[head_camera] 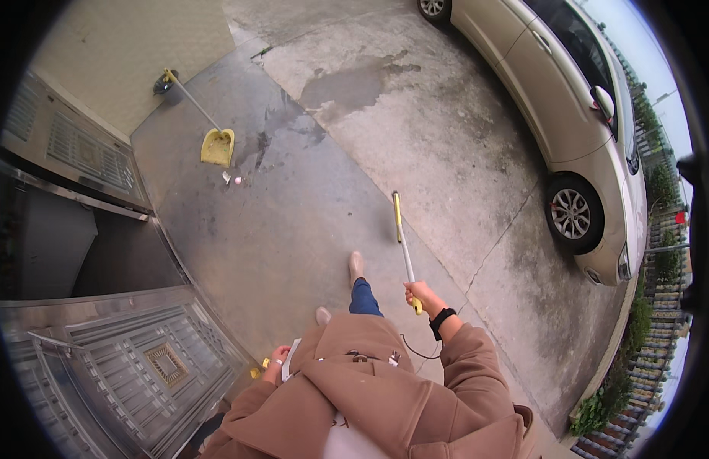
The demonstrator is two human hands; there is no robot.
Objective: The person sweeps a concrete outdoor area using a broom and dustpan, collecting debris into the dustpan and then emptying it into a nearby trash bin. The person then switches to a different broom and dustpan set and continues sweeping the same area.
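Note:
My right hand [424, 296], with a black band on its wrist, is closed around the handle of a long tool [407, 255]; it has a white shaft, a yellow end and a narrow yellow-and-dark head, perhaps a squeegee or a broom. The head points away from me over the floor. My left hand [281, 354] hangs low beside the brown coat; whether its fingers hold anything is unclear. Farther off, a yellow long-handled dustpan [217, 147] rests on the floor with bits of debris in it. Just before it lie a whitish scrap [226, 178] and a small pink thing [238, 181].
A beige car [561, 103] stands at the right. Metal doors [153, 367] line the left, with a dark opening between them. A dark bin [169, 92] stands by the wall behind the dustpan. A wet patch [354, 86] marks the concrete. A railing with plants edges the far right.

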